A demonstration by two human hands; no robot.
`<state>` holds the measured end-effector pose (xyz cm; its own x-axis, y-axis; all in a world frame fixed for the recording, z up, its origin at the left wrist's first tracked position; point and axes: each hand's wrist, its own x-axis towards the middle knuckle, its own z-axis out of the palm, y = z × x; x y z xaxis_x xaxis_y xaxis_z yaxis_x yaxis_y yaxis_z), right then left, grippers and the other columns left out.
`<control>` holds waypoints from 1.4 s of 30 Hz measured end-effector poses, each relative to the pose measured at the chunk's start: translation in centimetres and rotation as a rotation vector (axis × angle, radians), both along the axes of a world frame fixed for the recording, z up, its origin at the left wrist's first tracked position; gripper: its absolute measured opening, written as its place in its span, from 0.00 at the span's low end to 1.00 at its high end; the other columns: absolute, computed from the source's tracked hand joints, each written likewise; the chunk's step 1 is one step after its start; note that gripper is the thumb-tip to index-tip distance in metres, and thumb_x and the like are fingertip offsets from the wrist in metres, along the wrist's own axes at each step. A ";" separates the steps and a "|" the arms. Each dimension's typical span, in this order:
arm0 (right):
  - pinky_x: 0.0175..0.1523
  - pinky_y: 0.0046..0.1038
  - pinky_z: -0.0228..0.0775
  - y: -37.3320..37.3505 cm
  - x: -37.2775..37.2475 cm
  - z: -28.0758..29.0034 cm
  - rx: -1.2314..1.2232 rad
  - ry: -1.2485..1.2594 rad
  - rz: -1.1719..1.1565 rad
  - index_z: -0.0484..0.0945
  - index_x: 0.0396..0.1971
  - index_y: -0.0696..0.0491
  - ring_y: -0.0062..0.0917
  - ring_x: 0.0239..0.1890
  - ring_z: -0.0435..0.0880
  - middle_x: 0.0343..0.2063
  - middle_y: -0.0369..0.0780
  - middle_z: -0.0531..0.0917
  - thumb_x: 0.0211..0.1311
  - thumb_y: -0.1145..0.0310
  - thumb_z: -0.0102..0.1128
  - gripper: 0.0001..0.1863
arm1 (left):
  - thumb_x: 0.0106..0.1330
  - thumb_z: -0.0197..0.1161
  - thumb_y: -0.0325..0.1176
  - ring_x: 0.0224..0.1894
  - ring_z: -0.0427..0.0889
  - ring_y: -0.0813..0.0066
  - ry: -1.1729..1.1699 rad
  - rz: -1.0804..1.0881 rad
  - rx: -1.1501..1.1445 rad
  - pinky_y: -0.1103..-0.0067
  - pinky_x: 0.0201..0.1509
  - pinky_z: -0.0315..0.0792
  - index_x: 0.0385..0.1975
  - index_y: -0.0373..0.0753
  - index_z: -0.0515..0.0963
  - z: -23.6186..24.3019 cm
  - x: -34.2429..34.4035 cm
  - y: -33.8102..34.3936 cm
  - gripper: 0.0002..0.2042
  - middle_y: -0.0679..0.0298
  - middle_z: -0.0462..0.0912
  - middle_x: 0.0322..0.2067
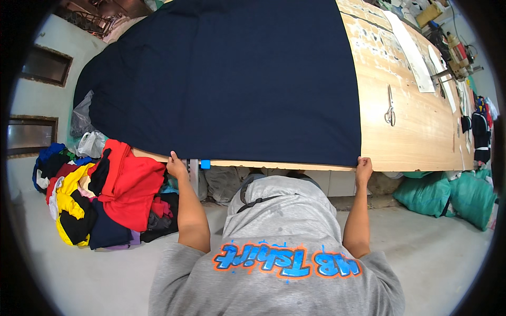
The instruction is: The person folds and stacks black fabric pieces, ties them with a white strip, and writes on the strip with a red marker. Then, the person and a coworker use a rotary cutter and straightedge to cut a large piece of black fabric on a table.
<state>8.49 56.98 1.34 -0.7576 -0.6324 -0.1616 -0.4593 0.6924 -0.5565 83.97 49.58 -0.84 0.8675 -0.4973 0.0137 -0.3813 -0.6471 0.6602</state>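
Observation:
A broad sheet of dark navy fabric (237, 79) lies spread over a light wooden table, its near edge running along the table's front. At that edge's left part, my left hand (177, 165) pinches the cloth, fingers mostly hidden underneath. My right hand (363, 171) grips the near right corner of the same fabric, thumb on top. Both arms reach forward, well apart. A few small creases show toward the cloth's left side; otherwise it looks flat. To the right of the fabric, a pair of metal scissors (389, 108) rests on the bare wood.
Bare tabletop (416, 142) shows at right, with long white paper strips (411, 52) and a cutting machine (457, 55) farther back. A heap of coloured garments (126, 179) stands on the floor at left. Green sacks (421, 195) sit below the table at right.

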 end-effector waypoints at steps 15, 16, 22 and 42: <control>0.48 0.45 0.75 1.5 -2.5 -1.3 -0.018 0.187 0.153 0.79 0.41 0.57 0.49 0.41 0.86 0.36 0.52 0.86 0.73 0.58 0.61 0.15 | 0.77 0.60 0.51 0.22 0.71 0.72 0.429 -0.068 -0.108 0.66 0.27 0.68 0.25 0.34 0.78 1.7 -2.9 -1.4 0.25 0.67 0.75 0.20; 0.48 0.47 0.75 1.3 -1.0 -0.3 -0.010 0.191 0.184 0.78 0.42 0.56 0.51 0.41 0.86 0.36 0.52 0.87 0.74 0.58 0.60 0.15 | 0.76 0.62 0.51 0.24 0.72 0.73 0.339 -0.084 -0.042 0.68 0.31 0.69 0.26 0.33 0.78 3.6 -3.5 -0.9 0.25 0.66 0.75 0.21; 0.50 0.46 0.75 0.0 2.6 1.5 0.045 0.174 0.162 0.74 0.53 0.54 0.50 0.45 0.87 0.41 0.53 0.87 0.76 0.63 0.56 0.13 | 0.73 0.69 0.44 0.33 0.74 0.78 0.409 -0.097 -0.265 0.73 0.40 0.71 0.32 0.31 0.78 0.6 -0.7 1.1 0.19 0.66 0.82 0.28; 0.42 0.41 0.73 1.7 -0.5 3.1 -0.143 -0.002 0.252 0.74 0.62 0.51 0.37 0.30 0.80 0.25 0.44 0.79 0.73 0.74 0.54 0.19 | 0.69 0.63 0.36 0.52 0.83 0.40 -0.334 0.152 0.146 0.56 0.61 0.74 0.58 0.32 0.75 0.0 -5.3 -0.3 0.21 0.41 0.85 0.47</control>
<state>7.99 58.69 4.46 -0.5733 -0.8172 -0.0588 -0.6057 0.4710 -0.6413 78.72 49.25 -0.88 0.8911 -0.3810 0.2466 -0.4523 -0.7906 0.4128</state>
